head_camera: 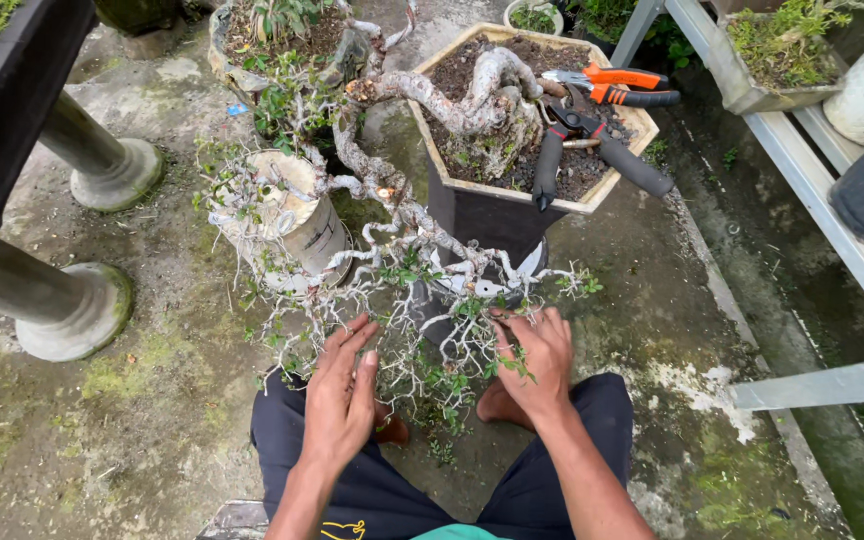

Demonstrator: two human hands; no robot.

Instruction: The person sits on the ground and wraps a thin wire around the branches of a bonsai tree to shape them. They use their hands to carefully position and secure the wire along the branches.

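Nearest the camera, the person's knees in dark trousers frame the scene, and both bare hands reach into the low hanging twigs of a cascading bonsai tree. The left hand is spread loosely, fingers open and brushing the thin wired twigs without closing on anything. The right hand has its fingertips pinched narrowly on a small leafy twig at the tree's lowest fringe. These outer twigs look thin, springy and easy to snap, and the little leaves would tear off readily, so they are best held lightly near a fork or along a wired stretch, not at the tips. The tree's branches spill down and toward the person from a thick, gnarled pale trunk, which looks stiff and heavy and would stand a firm hold. The trunk is rooted in a tall hexagonal pot of dark soil, just beyond the hands. On the soil beside the trunk lie black-handled cutters, and behind them orange-handled shears. Left of the tree stands a small pale round pot, half hidden by twigs.
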